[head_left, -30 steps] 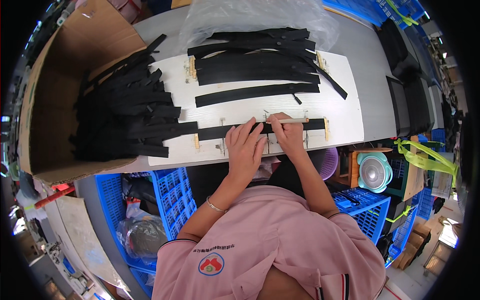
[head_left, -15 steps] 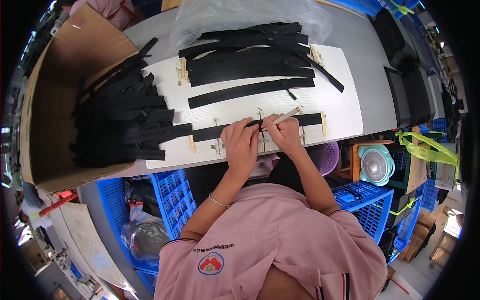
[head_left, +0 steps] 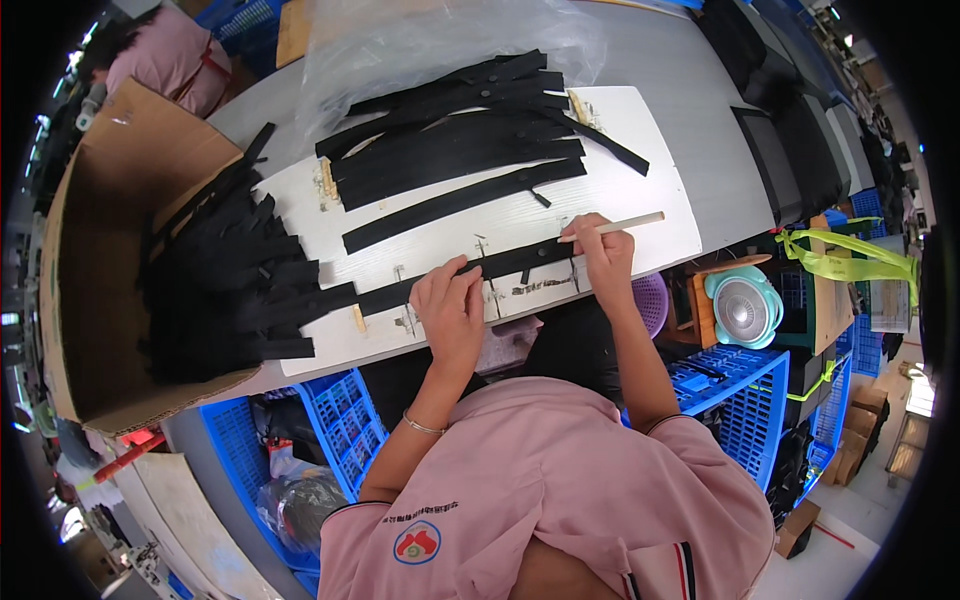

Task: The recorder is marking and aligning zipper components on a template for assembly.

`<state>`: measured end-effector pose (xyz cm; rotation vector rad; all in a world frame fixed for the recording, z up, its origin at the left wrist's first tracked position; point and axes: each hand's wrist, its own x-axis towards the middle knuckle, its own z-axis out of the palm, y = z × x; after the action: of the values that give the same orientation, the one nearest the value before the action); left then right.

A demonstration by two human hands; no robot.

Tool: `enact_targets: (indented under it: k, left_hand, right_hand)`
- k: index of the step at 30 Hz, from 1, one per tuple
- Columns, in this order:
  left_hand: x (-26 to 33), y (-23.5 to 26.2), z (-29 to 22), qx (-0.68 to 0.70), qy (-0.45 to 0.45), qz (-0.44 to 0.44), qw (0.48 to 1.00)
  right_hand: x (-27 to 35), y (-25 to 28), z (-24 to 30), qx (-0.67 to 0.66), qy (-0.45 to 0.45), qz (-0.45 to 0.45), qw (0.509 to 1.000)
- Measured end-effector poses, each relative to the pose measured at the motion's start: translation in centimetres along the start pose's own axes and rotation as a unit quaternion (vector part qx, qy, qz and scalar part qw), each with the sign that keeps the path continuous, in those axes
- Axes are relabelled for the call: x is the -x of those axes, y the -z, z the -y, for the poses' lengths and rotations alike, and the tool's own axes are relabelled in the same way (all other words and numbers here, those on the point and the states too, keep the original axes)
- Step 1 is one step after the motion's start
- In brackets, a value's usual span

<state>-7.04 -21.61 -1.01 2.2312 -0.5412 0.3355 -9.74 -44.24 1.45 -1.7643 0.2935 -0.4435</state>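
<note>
A black zipper strip (head_left: pixel 515 260) lies along the near edge of a white board (head_left: pixel 640 115), over short dark marks drawn on it. My left hand (head_left: pixel 449 312) presses its closed fingertips on this zipper near the middle. In my right hand (head_left: pixel 606 262) is a slim white marking pencil (head_left: pixel 636 221), its tip at the zipper's right part and its back end pointing right. A small pull tab hangs below the strip between my hands. Just beyond it lies another single black zipper (head_left: pixel 440 208), and past that a layered row of black zippers (head_left: pixel 440 170).
At the left, a cardboard box (head_left: pixel 110 190) lies open on its side, with a heap of black zippers (head_left: pixel 220 290) spilling toward the board. Clear plastic sheeting (head_left: pixel 420 40) is at the back. Blue crates (head_left: pixel 740 415) and a teal fan (head_left: pixel 745 308) stand below the grey table (head_left: pixel 725 190).
My right hand has moved right along the zipper with the pencil, away from my left hand. The left hand shifted slightly left. The view has turned a little.
</note>
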Motion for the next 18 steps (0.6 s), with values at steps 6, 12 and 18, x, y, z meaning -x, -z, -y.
enact_targets:
  k: [6,12,18]
  left_hand:
    - [-0.5,-0.8,-0.5,-0.006,-0.012,-0.001,1.0]
    - [-2.5,-3.6,-3.6,0.054,-0.052,0.022,0.997]
    - [-3.7,-6.8,-4.9,0.062,-0.092,0.053,0.992]
  right_hand:
    - [-0.8,2.5,-2.8,0.045,0.007,-0.006,0.999]
    - [-1.2,2.4,-3.1,0.042,-0.013,0.007,0.999]
    - [-1.1,2.5,-3.3,0.088,-0.018,0.021,0.996]
